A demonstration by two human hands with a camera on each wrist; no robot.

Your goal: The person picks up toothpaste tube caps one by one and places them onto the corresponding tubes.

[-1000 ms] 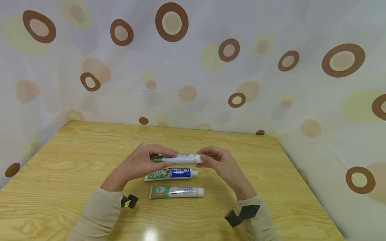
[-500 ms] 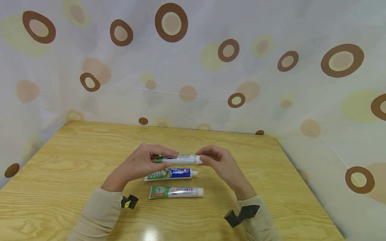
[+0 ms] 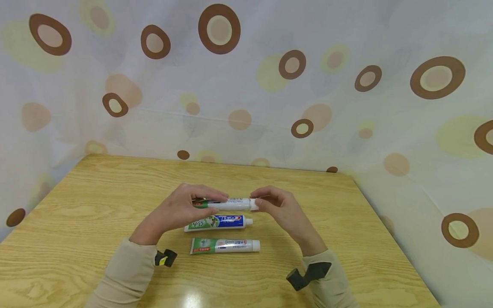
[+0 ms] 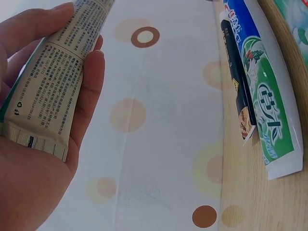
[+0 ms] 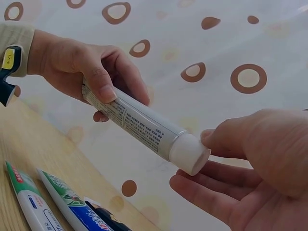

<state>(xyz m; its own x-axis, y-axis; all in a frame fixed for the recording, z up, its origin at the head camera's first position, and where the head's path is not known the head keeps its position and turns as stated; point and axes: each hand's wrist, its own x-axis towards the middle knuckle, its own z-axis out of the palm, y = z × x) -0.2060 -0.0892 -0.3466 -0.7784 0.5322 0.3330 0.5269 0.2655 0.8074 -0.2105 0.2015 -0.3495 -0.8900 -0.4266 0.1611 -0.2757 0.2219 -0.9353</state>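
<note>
My left hand [image 3: 179,207] holds a green-and-white toothpaste tube [image 3: 233,205] level, with the thumb along the near side and the fingers along the far side. The left wrist view shows the tube's crimped end [image 4: 36,139] against the palm and small print facing the camera. At the other end, the thumb and fingers of my right hand [image 3: 286,214] pinch the white cap [image 5: 190,153], which sits on the tube. In the right wrist view the tube is raised above the table.
Below the held tube, a blue-and-green Crest toothpaste tube [image 3: 215,222] and a second green-and-white tube [image 3: 225,246] lie side by side on the wooden table [image 3: 115,188]. A slim black tube [image 4: 238,82] lies against the Crest one. A patterned cloth [image 3: 246,85] stands behind.
</note>
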